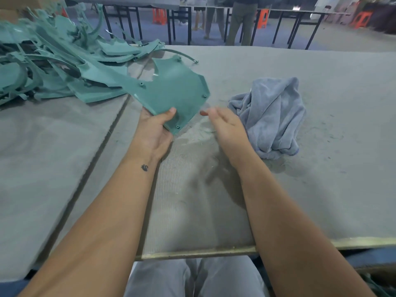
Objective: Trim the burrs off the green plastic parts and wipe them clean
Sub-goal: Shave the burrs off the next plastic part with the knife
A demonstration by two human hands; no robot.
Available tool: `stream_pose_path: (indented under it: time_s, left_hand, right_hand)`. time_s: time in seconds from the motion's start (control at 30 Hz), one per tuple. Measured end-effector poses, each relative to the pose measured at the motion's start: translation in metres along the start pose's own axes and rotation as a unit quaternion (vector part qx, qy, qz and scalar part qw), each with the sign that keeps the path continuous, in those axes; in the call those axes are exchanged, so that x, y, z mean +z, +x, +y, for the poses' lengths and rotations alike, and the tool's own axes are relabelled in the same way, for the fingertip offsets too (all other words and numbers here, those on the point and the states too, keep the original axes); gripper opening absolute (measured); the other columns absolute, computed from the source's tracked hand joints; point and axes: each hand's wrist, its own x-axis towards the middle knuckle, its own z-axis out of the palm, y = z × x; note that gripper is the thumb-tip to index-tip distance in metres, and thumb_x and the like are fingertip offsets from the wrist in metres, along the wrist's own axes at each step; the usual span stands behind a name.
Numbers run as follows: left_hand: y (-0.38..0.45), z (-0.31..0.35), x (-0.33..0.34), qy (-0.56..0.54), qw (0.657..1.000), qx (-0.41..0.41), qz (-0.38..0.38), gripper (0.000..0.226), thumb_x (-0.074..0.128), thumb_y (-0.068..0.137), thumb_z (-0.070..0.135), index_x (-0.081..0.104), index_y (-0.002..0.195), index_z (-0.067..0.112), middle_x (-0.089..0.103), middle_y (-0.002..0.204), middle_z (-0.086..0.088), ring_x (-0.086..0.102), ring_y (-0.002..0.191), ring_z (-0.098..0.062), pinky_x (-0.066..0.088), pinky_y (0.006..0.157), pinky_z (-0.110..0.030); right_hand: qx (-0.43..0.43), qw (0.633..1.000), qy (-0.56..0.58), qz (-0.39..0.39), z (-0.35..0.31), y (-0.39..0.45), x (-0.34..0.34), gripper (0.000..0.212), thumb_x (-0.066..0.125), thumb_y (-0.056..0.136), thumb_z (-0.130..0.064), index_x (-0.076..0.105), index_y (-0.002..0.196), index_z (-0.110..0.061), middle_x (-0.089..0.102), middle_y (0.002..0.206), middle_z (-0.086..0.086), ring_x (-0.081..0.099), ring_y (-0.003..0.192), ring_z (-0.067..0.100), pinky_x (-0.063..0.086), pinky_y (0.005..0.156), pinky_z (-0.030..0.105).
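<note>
My left hand [155, 130] grips the near corner of a flat green plastic part [175, 91], thumb on top, and holds it tilted above the grey table [321, 86]. My right hand [225, 127] hovers just right of the part's lower edge, blurred; whether it holds a small tool I cannot tell. A crumpled blue-grey cloth [272, 116] lies on the table immediately right of my right hand.
A large heap of green plastic parts [49, 63] covers the table's far left. Fine shavings lie scattered around the cloth and under my hands. A seam [100, 146] runs between two table boards. Beyond the table stand other tables, orange stools and people.
</note>
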Motion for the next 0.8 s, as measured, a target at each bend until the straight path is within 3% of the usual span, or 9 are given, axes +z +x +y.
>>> stream_pose_path:
  time_s: [0.07,0.23,0.37,0.53,0.67,0.73,0.8]
  left_hand:
    - [0.000,0.001,0.002,-0.039,0.999,-0.024,-0.002,0.051,0.047,0.091,-0.012,0.045,0.140,0.001,0.059,0.130,-0.017,0.062,0.112,-0.030,0.054,0.093,-0.041]
    - [-0.004,0.004,0.004,-0.122,0.991,-0.047,-0.039,0.029,0.038,0.098,-0.004,0.057,0.119,0.005,0.069,0.107,-0.009,0.067,0.095,-0.021,0.056,0.085,-0.032]
    - [-0.006,0.005,0.004,-0.130,0.989,-0.050,-0.058,0.028,0.037,0.099,-0.002,0.063,0.105,0.006,0.070,0.105,-0.010,0.065,0.102,-0.023,0.050,0.097,-0.036]
    - [-0.004,0.005,-0.001,-0.086,0.993,-0.048,-0.064,0.030,0.040,0.096,-0.005,0.063,0.110,0.008,0.072,0.105,-0.010,0.067,0.100,-0.024,0.053,0.095,-0.038]
    - [-0.002,0.007,-0.007,-0.035,0.997,-0.041,-0.051,0.033,0.043,0.094,-0.007,0.062,0.116,0.010,0.073,0.104,-0.006,0.070,0.097,-0.021,0.059,0.084,-0.036]
    - [-0.001,0.007,-0.008,-0.041,0.997,-0.035,-0.057,0.036,0.043,0.094,-0.007,0.058,0.123,0.009,0.070,0.111,-0.007,0.068,0.101,-0.022,0.057,0.088,-0.036]
    - [0.000,0.007,-0.008,-0.055,0.996,-0.031,-0.068,0.039,0.042,0.094,-0.006,0.053,0.128,0.008,0.065,0.119,-0.010,0.064,0.108,-0.024,0.052,0.097,-0.038]
  right_hand:
    - [-0.027,0.999,-0.039,-0.025,0.001,0.000,0.002,0.018,0.057,0.097,-0.020,0.063,0.081,-0.016,0.057,0.078,0.004,0.045,0.065,0.001,0.036,0.065,0.018]
    - [0.009,0.992,-0.011,-0.123,0.001,-0.002,0.006,0.028,0.055,0.097,-0.009,0.051,0.071,-0.018,0.050,0.057,0.001,0.040,0.041,-0.002,0.031,0.048,0.009]
    - [0.023,0.992,-0.032,-0.119,0.004,0.000,0.007,0.024,0.055,0.096,-0.012,0.053,0.073,-0.016,0.044,0.056,0.001,0.034,0.045,0.002,0.030,0.049,0.017]
    - [0.047,0.997,0.024,-0.057,0.009,0.005,0.003,0.023,0.053,0.098,-0.015,0.053,0.075,-0.016,0.043,0.056,-0.001,0.035,0.047,0.003,0.030,0.049,0.016]
    - [0.080,0.993,0.082,-0.009,0.007,0.007,0.000,0.018,0.051,0.099,-0.018,0.055,0.082,-0.014,0.042,0.057,-0.002,0.033,0.044,0.002,0.029,0.045,0.014]
    - [0.082,0.994,0.075,-0.018,0.005,0.006,0.000,0.018,0.052,0.099,-0.018,0.056,0.081,-0.016,0.044,0.056,-0.003,0.035,0.044,0.002,0.030,0.047,0.017]
    - [0.061,0.994,0.041,-0.077,0.003,0.002,0.002,0.022,0.055,0.097,-0.016,0.056,0.075,-0.018,0.046,0.054,-0.002,0.037,0.046,0.005,0.031,0.050,0.019]
